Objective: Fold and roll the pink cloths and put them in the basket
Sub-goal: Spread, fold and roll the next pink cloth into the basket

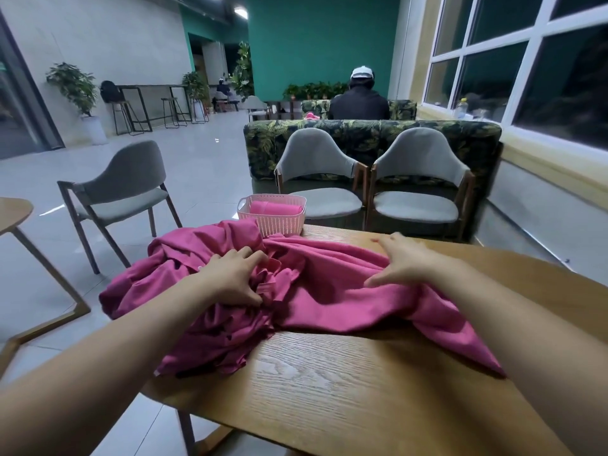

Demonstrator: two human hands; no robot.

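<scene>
Light is dim and even, falling from ceiling lamps (240, 12); the windows (526, 70) are dark. Pale streaks of glare lie on the floor (215, 139). The cloth (329, 291) casts a soft shadow on the counter (345, 390) along its near edge. The wide lens bends the window frames and counter edges and swells the forearms toward the lower corners. The fingertips of the right hand (401, 261) are slightly blurred; the far room is soft and grainy.

Both arms extended, left hand (230, 279) gripping pink cloth (329, 291), right hand (406, 261) fingers spread
</scene>
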